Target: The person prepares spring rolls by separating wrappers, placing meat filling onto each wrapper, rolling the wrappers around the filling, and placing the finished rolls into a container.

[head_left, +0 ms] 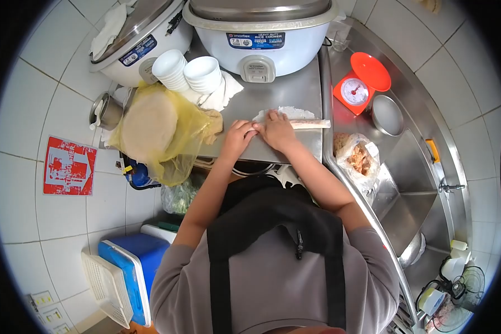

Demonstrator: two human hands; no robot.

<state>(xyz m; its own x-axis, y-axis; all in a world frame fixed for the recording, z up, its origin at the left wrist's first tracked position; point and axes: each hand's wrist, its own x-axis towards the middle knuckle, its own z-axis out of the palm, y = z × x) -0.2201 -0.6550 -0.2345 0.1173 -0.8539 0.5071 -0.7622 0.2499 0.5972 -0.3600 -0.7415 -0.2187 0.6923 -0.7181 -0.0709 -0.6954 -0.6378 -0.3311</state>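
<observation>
On the steel counter, a thin pale spring roll (312, 124) lies lengthwise, its right end sticking out past my fingers. A sheet of white wrapper (288, 111) spreads just behind it. My left hand (239, 137) has its fingertips closed on the left end of the roll. Close beside it, my right hand (276, 131) presses curled fingers over the roll's middle, and the thumbs nearly meet. Left of my hands, a stack of round flat wrappers (149, 121) rests in a yellow plastic bag (179, 161).
Behind stand two rice cookers (295, 47) and stacked white bowls (202, 74). At right, the steel sink counter (392, 220) holds a red scale (355, 92), a metal bowl (388, 116) and a plastic bag of orange-brown filling (360, 159). A blue cooler (136, 261) stands low at left.
</observation>
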